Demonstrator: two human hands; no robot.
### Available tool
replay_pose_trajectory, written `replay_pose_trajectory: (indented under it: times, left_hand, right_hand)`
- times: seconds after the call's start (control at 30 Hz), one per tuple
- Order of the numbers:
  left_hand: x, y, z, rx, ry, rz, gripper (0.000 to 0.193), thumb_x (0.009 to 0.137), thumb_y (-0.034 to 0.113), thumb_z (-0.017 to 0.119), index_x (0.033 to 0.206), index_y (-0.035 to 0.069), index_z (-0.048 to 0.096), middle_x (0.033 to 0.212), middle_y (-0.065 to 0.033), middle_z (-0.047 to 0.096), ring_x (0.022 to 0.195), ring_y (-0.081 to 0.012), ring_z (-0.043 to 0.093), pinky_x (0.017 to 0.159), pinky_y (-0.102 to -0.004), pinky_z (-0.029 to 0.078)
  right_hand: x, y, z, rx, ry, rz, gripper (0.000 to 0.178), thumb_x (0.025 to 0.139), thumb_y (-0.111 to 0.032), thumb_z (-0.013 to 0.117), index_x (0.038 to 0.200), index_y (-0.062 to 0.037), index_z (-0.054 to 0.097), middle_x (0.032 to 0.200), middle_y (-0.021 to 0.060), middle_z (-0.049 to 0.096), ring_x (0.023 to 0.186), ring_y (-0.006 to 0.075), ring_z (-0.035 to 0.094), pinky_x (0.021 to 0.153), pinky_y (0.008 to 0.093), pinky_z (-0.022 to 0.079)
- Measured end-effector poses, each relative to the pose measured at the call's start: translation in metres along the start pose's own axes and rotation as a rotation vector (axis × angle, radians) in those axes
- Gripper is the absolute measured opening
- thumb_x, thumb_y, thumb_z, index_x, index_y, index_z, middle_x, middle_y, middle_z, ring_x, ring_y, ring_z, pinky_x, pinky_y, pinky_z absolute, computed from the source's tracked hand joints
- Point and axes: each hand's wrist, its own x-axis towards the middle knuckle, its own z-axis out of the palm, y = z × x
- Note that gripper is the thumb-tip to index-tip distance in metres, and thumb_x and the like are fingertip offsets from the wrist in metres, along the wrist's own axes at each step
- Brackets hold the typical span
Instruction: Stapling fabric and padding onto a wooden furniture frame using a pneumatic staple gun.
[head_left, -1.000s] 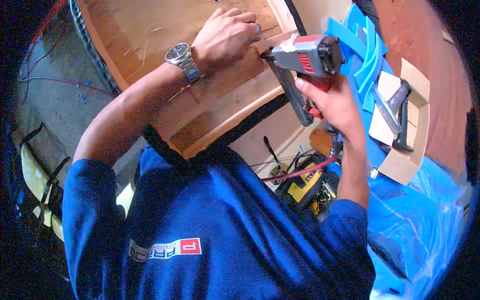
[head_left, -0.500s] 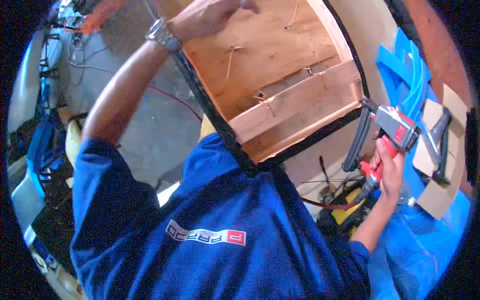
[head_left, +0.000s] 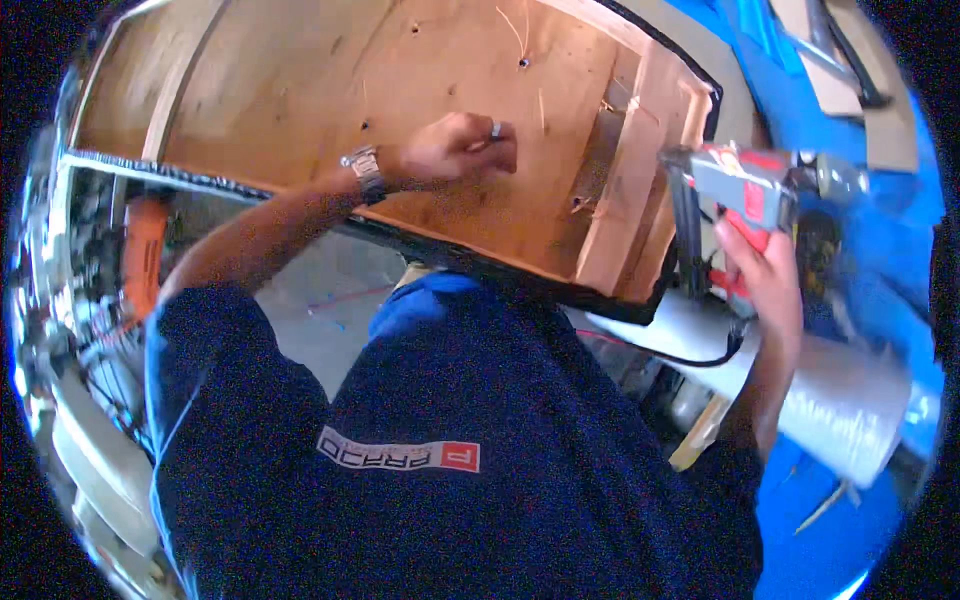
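Note:
My right hand (head_left: 768, 268) is wrapped around the red handle of a grey and red air staple gun (head_left: 740, 190) with a black magazine. Its nose points left, beside the frame's right end. My left hand (head_left: 462, 148), wearing a ring and a wristwatch (head_left: 367, 175), is over the inside of a wooden furniture frame (head_left: 290, 100). The fingers are curled in, and I cannot see whether anything is in them. Black material wraps the frame's outer edge, and a wooden crosspiece (head_left: 630, 165) runs near its right end. Loose strings hang from small holes in the panel.
A clear plastic-wrapped roll (head_left: 840, 405) lies on blue sheeting (head_left: 800, 500) at the right. Cardboard (head_left: 890, 135) and a dark-handled tool (head_left: 850, 60) are at the far right. A dark hose curves below the staple gun. An orange object (head_left: 145, 255) stands at the left.
The view has swung, so the frame now stretches across to the left. My left hand appears lower, over the panel, with its fingers curled. The staple gun stays in my right hand, now higher in view.

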Motion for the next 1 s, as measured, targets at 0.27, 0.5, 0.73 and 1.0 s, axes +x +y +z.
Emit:
replay_pose_trajectory:
  times: [0.27, 0.5, 0.73, 1.0]
  left_hand:
    - [-0.007, 0.004, -0.026, -0.121, 0.141, -0.109, 0.019, 0.086, 0.022, 0.057, 0.089, 0.004, 0.058, 0.095, -0.0117, 0.058, 0.082, -0.0258, 0.056, 0.077, -0.035, 0.045]
    - [-0.009, 0.04, -0.045, 1.107, -0.492, -0.402, 0.024, 0.091, 0.027, 0.054, 0.086, 0.004, 0.061, 0.1, -0.0111, 0.06, 0.087, -0.0249, 0.057, 0.08, -0.0415, 0.042]
    - [-0.025, 0.033, -0.039, -0.048, -0.048, -0.178, 0.026, 0.094, 0.027, 0.054, 0.083, 0.004, 0.06, 0.087, -0.0058, 0.064, 0.083, -0.0236, 0.057, 0.079, -0.0326, 0.042]
    - [0.008, 0.068, -0.016, -0.63, 0.402, -0.666, 0.021, 0.095, 0.018, 0.049, 0.085, 0.002, 0.058, 0.075, -0.0043, 0.055, 0.068, -0.011, 0.051, 0.066, -0.0231, 0.043]
  right_hand:
    - [-0.018, -0.002, 0.055, -0.207, 0.12, 0.031, 0.027, 0.084, -0.024, 0.064, 0.098, -0.0003, 0.063, 0.07, 0.0052, 0.061, 0.052, 0.0121, 0.048, 0.047, 0.0273, 0.038]
    - [-0.013, -0.007, 0.057, -0.07, 0.089, 0.112, 0.031, 0.083, -0.024, 0.065, 0.1, 0.0015, 0.061, 0.076, 0.0094, 0.064, 0.062, 0.0191, 0.055, 0.06, 0.0324, 0.045]
    - [-0.015, 0.007, 0.06, -0.126, 0.148, -0.027, 0.024, 0.085, -0.021, 0.063, 0.093, 0.0015, 0.062, 0.07, 0.0052, 0.059, 0.057, 0.0132, 0.046, 0.053, 0.0294, 0.039]
    - [-0.002, 0.018, 0.063, -0.17, 0.123, -0.027, 0.025, 0.085, -0.021, 0.063, 0.094, 0.0022, 0.062, 0.071, 0.0057, 0.059, 0.057, 0.0143, 0.047, 0.054, 0.0308, 0.04]
